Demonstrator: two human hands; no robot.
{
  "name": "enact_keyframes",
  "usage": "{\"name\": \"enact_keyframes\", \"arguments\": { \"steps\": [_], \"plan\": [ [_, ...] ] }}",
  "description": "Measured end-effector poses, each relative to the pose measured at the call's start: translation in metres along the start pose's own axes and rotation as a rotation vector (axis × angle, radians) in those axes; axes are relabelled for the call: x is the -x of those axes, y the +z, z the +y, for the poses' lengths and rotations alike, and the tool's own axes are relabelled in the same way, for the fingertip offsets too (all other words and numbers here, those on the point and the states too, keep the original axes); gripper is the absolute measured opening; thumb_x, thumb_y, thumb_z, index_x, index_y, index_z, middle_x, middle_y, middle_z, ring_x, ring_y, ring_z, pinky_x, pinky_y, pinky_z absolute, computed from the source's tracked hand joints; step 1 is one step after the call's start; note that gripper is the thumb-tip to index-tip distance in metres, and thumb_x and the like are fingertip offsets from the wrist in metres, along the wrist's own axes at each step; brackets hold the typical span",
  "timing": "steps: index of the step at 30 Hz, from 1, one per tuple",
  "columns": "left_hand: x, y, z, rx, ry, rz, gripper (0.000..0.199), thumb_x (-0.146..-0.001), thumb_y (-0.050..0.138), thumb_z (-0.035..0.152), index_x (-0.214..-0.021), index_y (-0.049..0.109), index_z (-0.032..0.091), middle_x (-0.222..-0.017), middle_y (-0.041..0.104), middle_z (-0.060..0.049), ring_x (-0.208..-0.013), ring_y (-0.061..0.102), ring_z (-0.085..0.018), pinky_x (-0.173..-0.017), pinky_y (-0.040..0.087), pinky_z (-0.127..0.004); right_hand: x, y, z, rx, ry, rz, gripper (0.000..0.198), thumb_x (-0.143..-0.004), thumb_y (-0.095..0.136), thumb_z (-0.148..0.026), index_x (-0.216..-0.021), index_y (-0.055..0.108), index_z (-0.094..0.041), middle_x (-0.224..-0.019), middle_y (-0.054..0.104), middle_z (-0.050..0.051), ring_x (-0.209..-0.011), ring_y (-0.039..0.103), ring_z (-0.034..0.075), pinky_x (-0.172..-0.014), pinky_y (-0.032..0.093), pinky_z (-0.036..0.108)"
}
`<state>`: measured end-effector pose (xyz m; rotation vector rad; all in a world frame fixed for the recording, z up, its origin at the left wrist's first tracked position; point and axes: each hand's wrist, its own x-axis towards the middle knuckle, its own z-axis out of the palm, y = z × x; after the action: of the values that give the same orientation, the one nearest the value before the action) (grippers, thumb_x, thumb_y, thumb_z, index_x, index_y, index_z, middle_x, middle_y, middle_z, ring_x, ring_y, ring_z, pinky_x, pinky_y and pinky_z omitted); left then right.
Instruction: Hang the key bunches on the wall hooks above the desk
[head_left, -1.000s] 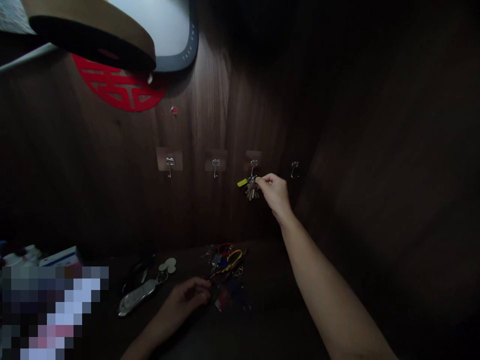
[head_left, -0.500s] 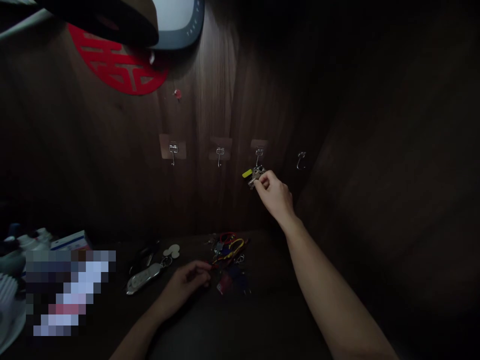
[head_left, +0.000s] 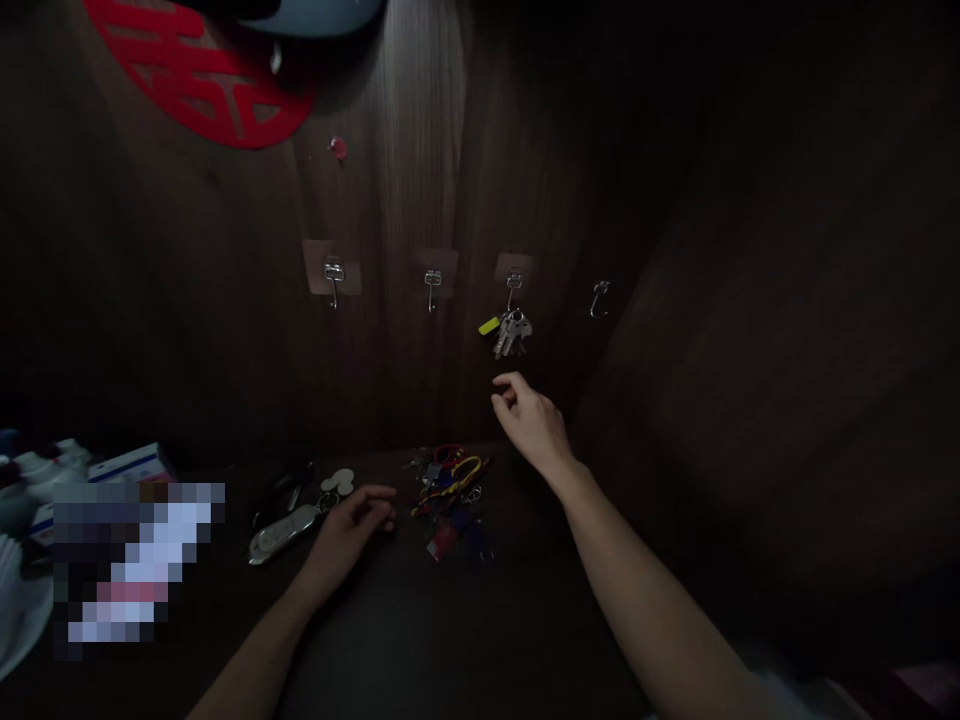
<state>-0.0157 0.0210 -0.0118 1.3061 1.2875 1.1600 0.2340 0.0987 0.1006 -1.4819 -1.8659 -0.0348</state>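
A bunch of keys [head_left: 511, 333] with a yellow tag [head_left: 489, 326] hangs from the third wall hook [head_left: 514, 283]. Just below it is my right hand [head_left: 531, 418], fingers loosely curled and apart, with nothing in them. My left hand [head_left: 358, 528] hovers low over the dark surface, fingers parted and holding nothing. To its right lies a tangled pile of keys and keychains [head_left: 450, 490] with red, yellow and blue parts. At its left rests a silver keychain piece [head_left: 283, 535] on a ring, beside a pale rounded charm [head_left: 341, 482].
Two more hooks on clear pads, the first [head_left: 334, 280] and second [head_left: 433, 288], are on the wall to the left. A bare hook [head_left: 600, 300] is at right. Bottles [head_left: 45, 470] and a box [head_left: 131, 463] stand at far left. A red cutout [head_left: 217, 90] is above.
My right hand has let go of the keys and moved down, leaving them on the hook. My left hand has drawn left, away from the keychain pile. The view has tilted slightly downward.
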Motion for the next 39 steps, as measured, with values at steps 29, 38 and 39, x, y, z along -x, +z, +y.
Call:
{"name": "enact_keyframes", "arguments": {
  "steps": [29, 38, 39],
  "plan": [
    [0.008, -0.004, -0.003, -0.646, 0.401, 0.105, 0.022, -0.088, 0.044, 0.028, -0.097, 0.063, 0.023, -0.096, 0.070, -0.002, -0.091, 0.065, -0.019, -0.083, 0.050, -0.031, 0.093, 0.083, 0.025, -0.115, -0.285, -0.189, 0.020, -0.086, 0.046, -0.011, -0.088, 0.061, -0.023, -0.086, 0.067, 0.002, -0.083, 0.062, 0.018, -0.077, 0.046, 0.029],
    [0.006, -0.032, -0.009, -1.204, 0.255, 0.490, 0.036, -0.083, 0.053, 0.032, -0.115, 0.060, 0.016, -0.121, 0.060, -0.018, -0.115, 0.050, -0.039, -0.097, 0.033, -0.058, 0.095, 0.085, 0.031, -0.180, -0.326, -0.167, 0.020, -0.086, 0.044, -0.013, -0.088, 0.062, -0.023, -0.084, 0.066, 0.003, -0.080, 0.062, 0.017, -0.077, 0.047, 0.030],
    [0.006, -0.033, -0.011, -1.288, 0.212, 0.496, 0.040, -0.081, 0.056, 0.034, -0.116, 0.059, 0.016, -0.125, 0.059, -0.018, -0.118, 0.048, -0.039, -0.098, 0.032, -0.059, 0.095, 0.085, 0.030, -0.179, -0.329, -0.167, 0.020, -0.086, 0.044, -0.014, -0.088, 0.062, -0.023, -0.084, 0.066, 0.003, -0.080, 0.062, 0.017, -0.077, 0.047, 0.030]
  ]
}}
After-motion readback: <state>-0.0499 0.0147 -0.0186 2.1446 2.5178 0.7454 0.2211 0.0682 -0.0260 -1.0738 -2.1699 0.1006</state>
